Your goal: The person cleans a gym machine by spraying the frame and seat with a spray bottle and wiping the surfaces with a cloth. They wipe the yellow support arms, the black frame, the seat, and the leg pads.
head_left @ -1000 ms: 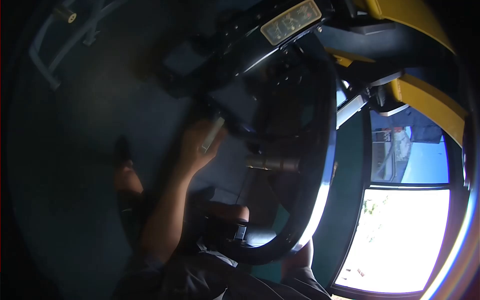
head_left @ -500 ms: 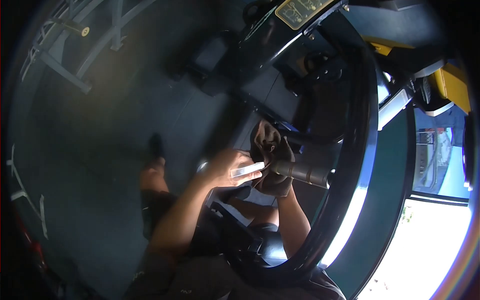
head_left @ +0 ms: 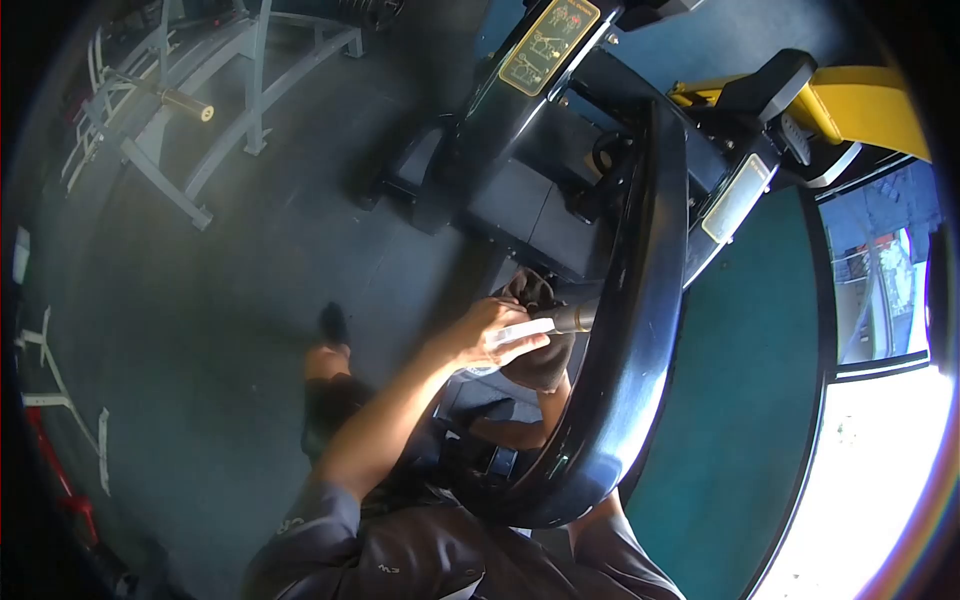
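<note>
My left hand [head_left: 485,332] is closed around a small whitish, partly see-through object [head_left: 522,331], which points right toward a metal cylinder [head_left: 573,318]. Just behind these, a dark brown cloth [head_left: 545,365] hangs against the cylinder's left end. My right forearm [head_left: 554,403] comes up from below into the cloth, and the cloth hides my right hand and its fingers. The cylinder joins a thick curved black frame tube [head_left: 640,350] on its right.
A yellow-edged instruction plate [head_left: 548,45] sits on a black machine beam at the top. Grey metal racks [head_left: 215,130] stand upper left. Yellow and black equipment [head_left: 870,105] is upper right, above a green panel [head_left: 745,400] and a bright window opening.
The view has shifted, so the curved black tube appears further left and covers more of the cylinder. My left hand has moved right relative to the cloth, closer to the cylinder.
</note>
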`<state>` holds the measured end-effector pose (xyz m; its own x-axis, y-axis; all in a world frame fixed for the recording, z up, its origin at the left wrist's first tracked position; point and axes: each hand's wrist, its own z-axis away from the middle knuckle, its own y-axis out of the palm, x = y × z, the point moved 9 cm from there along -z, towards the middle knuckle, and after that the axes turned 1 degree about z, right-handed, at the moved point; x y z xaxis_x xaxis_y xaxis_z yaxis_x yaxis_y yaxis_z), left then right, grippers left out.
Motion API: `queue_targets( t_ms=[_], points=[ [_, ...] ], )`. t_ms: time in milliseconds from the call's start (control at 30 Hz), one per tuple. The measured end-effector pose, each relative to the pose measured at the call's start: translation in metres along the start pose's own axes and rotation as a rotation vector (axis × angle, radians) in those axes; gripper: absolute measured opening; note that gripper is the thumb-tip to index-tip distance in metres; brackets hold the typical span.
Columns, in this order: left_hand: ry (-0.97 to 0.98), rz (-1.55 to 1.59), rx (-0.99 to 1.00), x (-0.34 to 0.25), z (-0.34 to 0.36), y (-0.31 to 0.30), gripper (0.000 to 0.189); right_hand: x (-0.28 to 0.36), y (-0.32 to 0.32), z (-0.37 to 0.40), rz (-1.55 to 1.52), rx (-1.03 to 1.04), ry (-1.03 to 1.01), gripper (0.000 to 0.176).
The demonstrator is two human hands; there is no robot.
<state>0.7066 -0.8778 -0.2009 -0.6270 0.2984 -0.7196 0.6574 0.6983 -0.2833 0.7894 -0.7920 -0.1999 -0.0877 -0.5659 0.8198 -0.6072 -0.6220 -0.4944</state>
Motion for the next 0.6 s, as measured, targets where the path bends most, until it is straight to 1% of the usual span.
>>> queue_targets(
  t_ms=[33, 67, 100, 167, 200, 233, 300, 400, 500, 533, 600],
  points=[
    [0.028, 0.003, -0.062, 0.002, 0.007, -0.006, 0.026, 0.001, 0.007, -0.004, 0.000, 0.018, -0.011, 0.049],
    [-0.117, 0.033, -0.036, 0.012, 0.008, -0.016, 0.025, 0.002, 0.012, -0.009, 0.004, 0.034, -0.018, 0.048],
    [-0.204, 0.068, -0.088, 0.017, 0.009, -0.033, 0.024, 0.001, 0.015, -0.013, 0.011, 0.044, -0.019, 0.048],
    [-0.395, 0.032, -0.151, 0.056, 0.029, -0.047, 0.024, -0.002, 0.019, -0.023, 0.016, 0.050, -0.018, 0.047],
    [-0.411, -0.004, -0.187, 0.064, 0.033, -0.054, 0.025, -0.004, 0.017, -0.030, 0.016, 0.048, -0.012, 0.046],
    [-0.416, -0.088, -0.158, 0.069, 0.034, -0.058, 0.026, -0.006, 0.015, -0.037, 0.018, 0.051, -0.005, 0.046],
    [-0.319, -0.220, -0.203, 0.075, 0.035, -0.058, 0.028, -0.011, 0.009, -0.052, 0.009, 0.056, 0.013, 0.045],
    [-0.560, 0.015, -0.202, 0.091, 0.035, -0.057, 0.030, -0.020, 0.002, -0.074, -0.022, 0.060, 0.057, 0.044],
    [-0.526, 0.093, -0.196, 0.099, 0.036, -0.053, 0.032, -0.025, -0.009, -0.091, -0.063, 0.043, 0.084, 0.042],
    [-0.463, 0.064, -0.228, 0.093, 0.034, -0.057, 0.031, -0.025, -0.013, -0.095, -0.069, 0.026, 0.082, 0.042],
    [-0.499, 0.022, -0.205, 0.094, 0.035, -0.062, 0.030, -0.023, -0.023, -0.092, -0.053, -0.029, 0.066, 0.041]
  ],
)
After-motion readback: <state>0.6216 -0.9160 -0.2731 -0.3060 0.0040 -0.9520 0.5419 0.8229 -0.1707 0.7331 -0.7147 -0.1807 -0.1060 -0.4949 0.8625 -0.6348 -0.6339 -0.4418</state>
